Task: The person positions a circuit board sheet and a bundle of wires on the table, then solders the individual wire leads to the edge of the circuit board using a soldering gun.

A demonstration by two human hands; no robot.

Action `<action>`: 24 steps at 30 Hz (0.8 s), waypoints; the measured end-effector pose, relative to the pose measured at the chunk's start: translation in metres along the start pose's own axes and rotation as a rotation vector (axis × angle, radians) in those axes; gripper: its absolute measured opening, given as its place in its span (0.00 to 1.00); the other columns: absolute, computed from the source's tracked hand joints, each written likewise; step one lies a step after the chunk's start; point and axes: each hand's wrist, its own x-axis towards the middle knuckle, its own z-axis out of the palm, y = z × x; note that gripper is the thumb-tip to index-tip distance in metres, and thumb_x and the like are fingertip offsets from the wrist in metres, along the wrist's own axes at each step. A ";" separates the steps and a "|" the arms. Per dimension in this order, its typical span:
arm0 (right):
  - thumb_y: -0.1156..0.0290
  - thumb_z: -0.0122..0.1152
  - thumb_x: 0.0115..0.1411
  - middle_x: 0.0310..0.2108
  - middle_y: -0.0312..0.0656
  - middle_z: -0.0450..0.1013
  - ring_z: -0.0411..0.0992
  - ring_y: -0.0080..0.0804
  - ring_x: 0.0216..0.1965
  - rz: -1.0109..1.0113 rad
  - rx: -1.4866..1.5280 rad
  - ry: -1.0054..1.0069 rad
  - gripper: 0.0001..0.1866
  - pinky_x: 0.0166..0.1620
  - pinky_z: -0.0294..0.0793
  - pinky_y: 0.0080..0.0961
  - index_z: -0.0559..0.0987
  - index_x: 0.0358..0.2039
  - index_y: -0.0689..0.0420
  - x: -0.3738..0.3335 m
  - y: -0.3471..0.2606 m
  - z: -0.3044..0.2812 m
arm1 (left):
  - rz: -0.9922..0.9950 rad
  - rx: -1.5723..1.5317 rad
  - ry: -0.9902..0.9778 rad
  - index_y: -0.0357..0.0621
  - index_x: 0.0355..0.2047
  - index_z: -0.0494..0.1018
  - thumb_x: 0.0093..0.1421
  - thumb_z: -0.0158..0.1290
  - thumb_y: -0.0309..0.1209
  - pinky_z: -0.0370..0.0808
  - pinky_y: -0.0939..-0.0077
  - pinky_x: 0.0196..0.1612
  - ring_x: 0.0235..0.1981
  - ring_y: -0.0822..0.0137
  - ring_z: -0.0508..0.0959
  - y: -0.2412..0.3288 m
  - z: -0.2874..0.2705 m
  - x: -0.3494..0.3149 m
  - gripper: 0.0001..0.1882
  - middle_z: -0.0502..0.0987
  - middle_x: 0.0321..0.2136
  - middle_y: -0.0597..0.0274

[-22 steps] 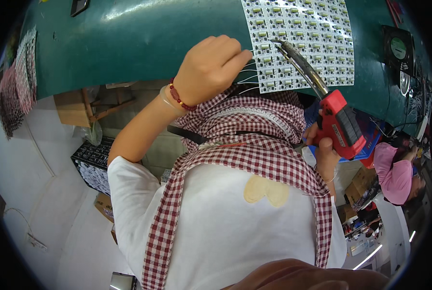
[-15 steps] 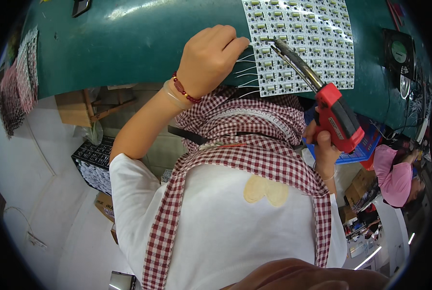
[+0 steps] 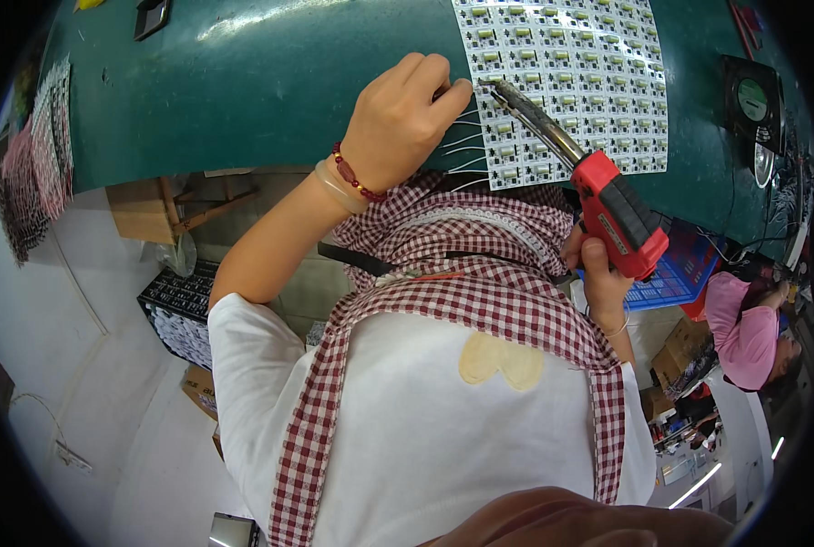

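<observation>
My right hand (image 3: 600, 283) grips a red and black soldering gun (image 3: 618, 214) by its handle. Its metal barrel slants up and left, and the tip reaches the left edge of a panel of small white circuit boards (image 3: 589, 91). Right beside that tip, my left hand (image 3: 405, 118) is closed in a pinch at the panel's edge. A thin white wire seems to be between its fingertips, mostly hidden by them. Below the pinch, several white wires (image 3: 466, 149) stick out leftward from the panel's lower left edge.
The panel lies on a green bench top (image 3: 243, 100). Bundled wire strips (image 3: 38, 155) hang at the bench's left end. A black device with a round dial (image 3: 753, 98) sits at the right. A blue tray (image 3: 671, 269) is beyond my right hand, with a person in pink (image 3: 742, 330) farther right.
The soldering gun has shifted left and slightly down, bringing its tip to the panel's left edge. My left hand has turned slightly, staying at that edge.
</observation>
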 end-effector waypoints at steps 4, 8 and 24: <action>0.55 0.55 0.59 0.18 0.40 0.68 0.65 0.23 0.18 -0.002 -0.043 -0.006 0.21 0.23 0.63 0.19 0.71 0.29 0.65 -0.001 0.006 0.001 | 0.003 -0.008 -0.011 0.41 0.28 0.76 0.41 0.56 0.19 0.68 0.78 0.21 0.21 0.69 0.69 0.000 0.000 0.001 0.11 0.65 0.20 0.65; 0.57 0.56 0.59 0.19 0.40 0.68 0.64 0.23 0.18 0.011 -0.093 0.009 0.20 0.24 0.65 0.20 0.72 0.35 0.66 -0.003 0.007 0.001 | -0.002 -0.027 -0.011 0.41 0.28 0.75 0.41 0.56 0.19 0.68 0.77 0.22 0.21 0.68 0.69 0.001 0.000 0.001 0.11 0.65 0.20 0.64; 0.52 0.58 0.57 0.16 0.37 0.64 0.61 0.22 0.16 0.015 0.033 0.052 0.31 0.23 0.63 0.20 0.66 0.50 0.66 -0.004 0.005 0.003 | 0.008 0.003 -0.011 0.41 0.27 0.76 0.42 0.56 0.19 0.67 0.78 0.21 0.21 0.69 0.68 0.001 -0.001 0.002 0.10 0.65 0.20 0.65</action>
